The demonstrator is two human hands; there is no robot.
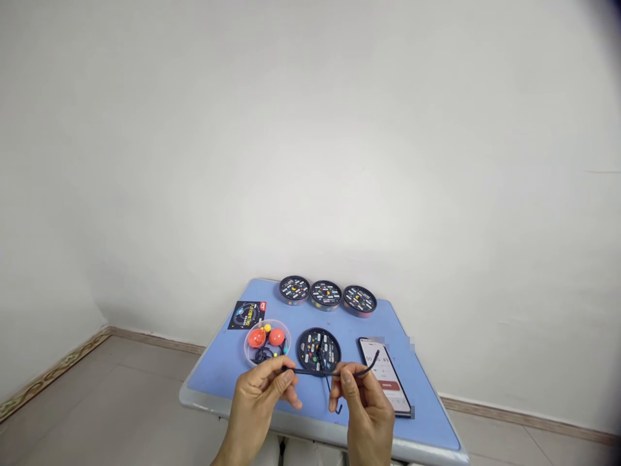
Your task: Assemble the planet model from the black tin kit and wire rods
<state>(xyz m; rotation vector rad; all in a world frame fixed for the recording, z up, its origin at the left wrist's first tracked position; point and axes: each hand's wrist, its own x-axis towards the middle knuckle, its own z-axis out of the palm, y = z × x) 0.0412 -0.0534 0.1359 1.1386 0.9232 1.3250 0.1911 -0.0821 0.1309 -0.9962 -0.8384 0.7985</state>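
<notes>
Above the near part of the table, my left hand [266, 395] pinches the left end of a thin black rod [310, 372]. My right hand [363, 401] grips the same rod further right, and its curved tip sticks out past the fingers. Behind the rod lies a round black base [310, 340] printed with small labels and coloured dots. A second thin black arm with a hooked end [338, 410] reaches from this base toward me, close to my right fingers. Left of the base, a clear round tub [247, 359] holds orange half-shells [276, 336], small yellow and blue balls and black pieces.
Three round printed discs [326, 294] stand in a row at the table's back edge. A dark printed card [247, 315] lies at the left. At the right a phone [388, 375] shows a timer. The blue table [204, 375] stands near a white wall [339, 162].
</notes>
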